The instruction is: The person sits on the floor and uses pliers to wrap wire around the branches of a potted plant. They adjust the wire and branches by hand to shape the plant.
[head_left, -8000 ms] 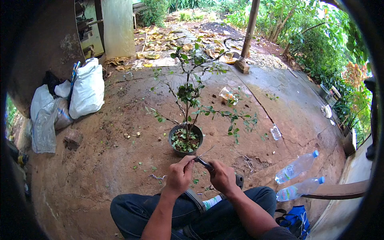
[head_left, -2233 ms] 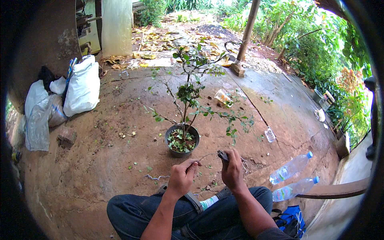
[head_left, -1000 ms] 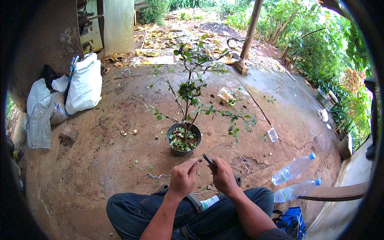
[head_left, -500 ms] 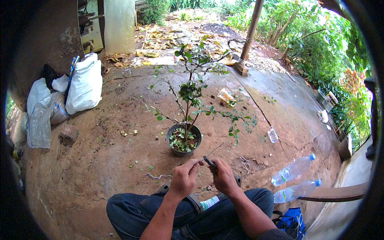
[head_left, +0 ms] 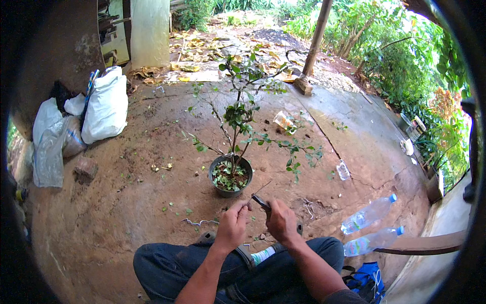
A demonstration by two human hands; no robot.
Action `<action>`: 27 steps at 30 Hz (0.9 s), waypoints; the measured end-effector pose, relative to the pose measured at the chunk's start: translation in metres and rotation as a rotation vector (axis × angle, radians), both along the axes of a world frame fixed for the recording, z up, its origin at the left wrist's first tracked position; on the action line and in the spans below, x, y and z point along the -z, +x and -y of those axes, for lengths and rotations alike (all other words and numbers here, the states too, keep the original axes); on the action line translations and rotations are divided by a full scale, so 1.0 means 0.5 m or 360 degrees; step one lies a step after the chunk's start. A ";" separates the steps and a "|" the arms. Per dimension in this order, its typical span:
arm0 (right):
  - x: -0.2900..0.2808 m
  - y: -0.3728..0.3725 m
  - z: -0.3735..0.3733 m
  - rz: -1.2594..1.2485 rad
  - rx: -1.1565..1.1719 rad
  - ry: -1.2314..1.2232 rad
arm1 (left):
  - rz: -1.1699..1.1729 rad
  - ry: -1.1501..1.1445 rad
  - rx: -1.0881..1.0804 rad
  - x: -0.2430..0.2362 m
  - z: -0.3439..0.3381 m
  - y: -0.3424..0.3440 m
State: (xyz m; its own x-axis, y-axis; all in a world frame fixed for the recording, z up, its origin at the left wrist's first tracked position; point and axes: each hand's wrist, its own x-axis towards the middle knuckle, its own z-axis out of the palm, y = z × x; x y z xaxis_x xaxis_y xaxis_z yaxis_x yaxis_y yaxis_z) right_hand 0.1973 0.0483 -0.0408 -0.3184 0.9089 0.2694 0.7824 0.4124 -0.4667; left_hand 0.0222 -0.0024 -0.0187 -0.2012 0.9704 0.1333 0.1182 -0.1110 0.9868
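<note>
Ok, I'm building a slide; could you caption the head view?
In front of a potted plant, the left hand pinches a thin strand while the right hand grips a dark tool.

A dark hand tool [head_left: 261, 202] is gripped in the right hand [head_left: 282, 221], its tip held close to the left hand [head_left: 232, 224], where a thin wire [head_left: 263, 187] is pinched. Beyond, a leafy plant [head_left: 236, 115] is contained in a dark pot [head_left: 227, 193].

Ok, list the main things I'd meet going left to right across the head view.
Clear plastic bag → large white sack → dark plant pot → right hand → farther blue-capped bottle.
</note>
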 end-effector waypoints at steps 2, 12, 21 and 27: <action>0.008 -0.009 -0.003 0.0068 0.0066 -0.0122 | 0.0117 -0.0061 -0.0017 0.017 0.000 0.007; -0.023 0.024 -0.005 -0.0262 -0.0105 -0.0104 | 0.0269 -0.0099 0.0042 0.048 -0.006 -0.002; 0.003 0.002 0.005 -0.0126 -0.0147 -0.0141 | -0.0136 -0.0067 -0.0113 0.033 -0.006 -0.004; 0.003 -0.002 0.003 -0.0008 -0.0033 -0.0179 | 0.0334 -0.0219 0.0009 0.049 -0.016 -0.005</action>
State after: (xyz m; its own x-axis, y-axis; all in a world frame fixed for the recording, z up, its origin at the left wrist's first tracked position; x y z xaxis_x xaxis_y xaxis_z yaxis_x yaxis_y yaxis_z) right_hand 0.1962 0.0469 -0.0425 -0.3365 0.9267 0.1674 0.7718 0.3732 -0.5147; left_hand 0.0198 0.0054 -0.0431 -0.2050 0.9778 -0.0440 -0.0909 0.0257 0.9955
